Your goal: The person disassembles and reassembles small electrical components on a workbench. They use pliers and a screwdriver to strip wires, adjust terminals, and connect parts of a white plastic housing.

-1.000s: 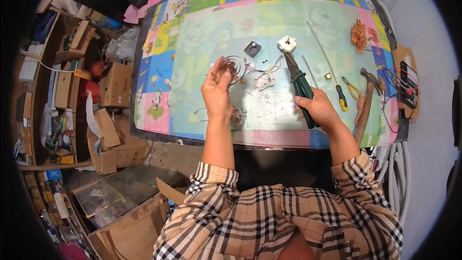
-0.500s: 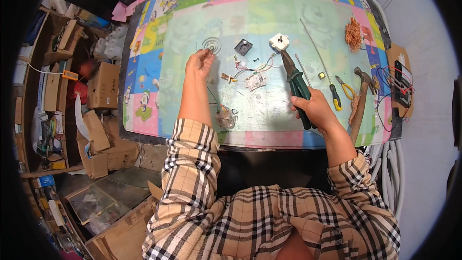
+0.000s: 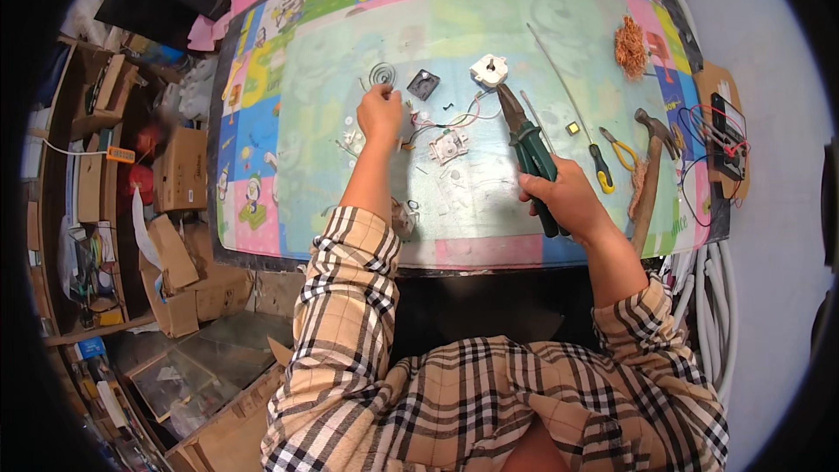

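Note:
A dark flat spiral spring is pinched at its near edge between the fingertips of my left hand, over the table's middle left. My right hand is closed around the green handles of a pair of pliers. The pliers' dark jaws point away from me and end beside a white plastic housing, apparently touching its near edge. To the left of that lies a small black square case. Nearer me is a white mechanism with thin coloured wires. My left forearm partly hides a small motor-like part.
To the right lie a long thin-shaft screwdriver, small yellow-handled pliers, a hammer and a copper wire bundle. A meter with leads sits at the right edge. Cardboard boxes and shelves stand at left.
My left hand has moved right over the table, and the spiral spring has shifted with it. Small parts left of that hand now show. The right hand still grips the pliers; the view has shifted slightly.

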The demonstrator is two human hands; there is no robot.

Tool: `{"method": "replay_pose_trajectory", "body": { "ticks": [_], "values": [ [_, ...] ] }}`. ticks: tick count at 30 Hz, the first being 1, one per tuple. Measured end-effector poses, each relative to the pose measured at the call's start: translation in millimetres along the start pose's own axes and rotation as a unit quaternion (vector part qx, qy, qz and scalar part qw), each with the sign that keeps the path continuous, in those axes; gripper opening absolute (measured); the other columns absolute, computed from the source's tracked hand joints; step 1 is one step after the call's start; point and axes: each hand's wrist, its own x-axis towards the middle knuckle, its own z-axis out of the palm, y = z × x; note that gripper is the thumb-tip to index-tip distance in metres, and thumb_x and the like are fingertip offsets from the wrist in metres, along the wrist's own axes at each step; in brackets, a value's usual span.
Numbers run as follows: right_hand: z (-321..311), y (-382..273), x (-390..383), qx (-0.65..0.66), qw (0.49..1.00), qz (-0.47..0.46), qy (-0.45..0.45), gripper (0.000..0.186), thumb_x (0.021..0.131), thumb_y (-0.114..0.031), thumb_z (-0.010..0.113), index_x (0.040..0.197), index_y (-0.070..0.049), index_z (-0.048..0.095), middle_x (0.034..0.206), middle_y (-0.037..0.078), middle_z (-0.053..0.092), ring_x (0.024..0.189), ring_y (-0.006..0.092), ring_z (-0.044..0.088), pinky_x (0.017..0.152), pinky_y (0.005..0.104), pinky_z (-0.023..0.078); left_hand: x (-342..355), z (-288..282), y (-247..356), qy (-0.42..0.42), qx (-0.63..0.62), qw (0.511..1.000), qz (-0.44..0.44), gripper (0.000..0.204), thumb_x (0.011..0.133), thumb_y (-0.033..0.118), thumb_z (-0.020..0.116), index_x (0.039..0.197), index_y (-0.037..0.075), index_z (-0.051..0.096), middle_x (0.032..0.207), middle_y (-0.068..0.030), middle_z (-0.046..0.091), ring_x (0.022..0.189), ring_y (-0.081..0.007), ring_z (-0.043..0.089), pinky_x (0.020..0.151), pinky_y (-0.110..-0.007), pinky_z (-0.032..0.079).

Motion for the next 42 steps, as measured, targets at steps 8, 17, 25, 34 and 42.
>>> {"method": "replay_pose_trajectory", "body": {
  "ticks": [8,17,25,34,42],
  "values": [
    [-1,1,0,-0.019,1.000,0.008,0.007,0.022,0.086,-0.018,0.062,0.093,0.002,0.057,0.072,0.007,0.060,0.059,0.0135,0.057,0.054,0.0287,0.049,5,38,27,-0.073,0.210,0.967,0.122,0.048,0.075,0.029,0.075,0.114,0.005,0.061,0.116,-0.0136,0.058,0.111,-0.0319,0.054,0.094,-0.041,0.046],
    [-9,3,-3,0.000,1.000,-0.013,0.012,0.019,0.088,-0.013,0.061,0.099,0.002,0.057,0.075,0.007,0.060,0.061,0.0114,0.055,0.055,0.0262,0.046,45,43,7,-0.114,-0.061,0.988,0.080,0.076,0.071,0.023,0.079,0.137,0.002,0.046,0.123,-0.0233,0.059,0.106,-0.0335,0.062,0.089,-0.039,0.049],
    [-14,-2,-12,0.008,0.999,-0.025,0.027,0.018,0.087,-0.013,0.061,0.096,0.002,0.058,0.075,0.006,0.060,0.060,0.0113,0.055,0.056,0.0258,0.046,-18,-16,6,-0.016,-0.102,0.993,0.049,0.049,0.079,0.024,0.072,0.118,-0.002,0.059,0.107,-0.0203,0.067,0.097,-0.0303,0.066,0.086,-0.038,0.050],
    [-20,0,-9,0.027,0.999,-0.002,0.028,0.022,0.086,-0.017,0.061,0.097,0.002,0.058,0.078,0.006,0.060,0.066,0.0119,0.057,0.056,0.0264,0.047,-105,1,1,-0.157,0.002,0.988,-0.007,0.054,0.076,0.022,0.072,0.123,-0.002,0.057,0.105,-0.0199,0.067,0.095,-0.0294,0.065,0.086,-0.037,0.050],
    [-17,9,-4,0.038,0.998,-0.022,0.036,0.030,0.084,-0.021,0.062,0.095,0.006,0.058,0.075,0.011,0.062,0.061,0.0149,0.058,0.056,0.0296,0.050,-95,24,-23,-0.220,-0.204,0.950,-0.085,0.032,0.082,0.012,0.067,0.109,-0.002,0.060,0.090,-0.0114,0.066,0.079,-0.0211,0.064,0.072,-0.033,0.053]
  ]
}}
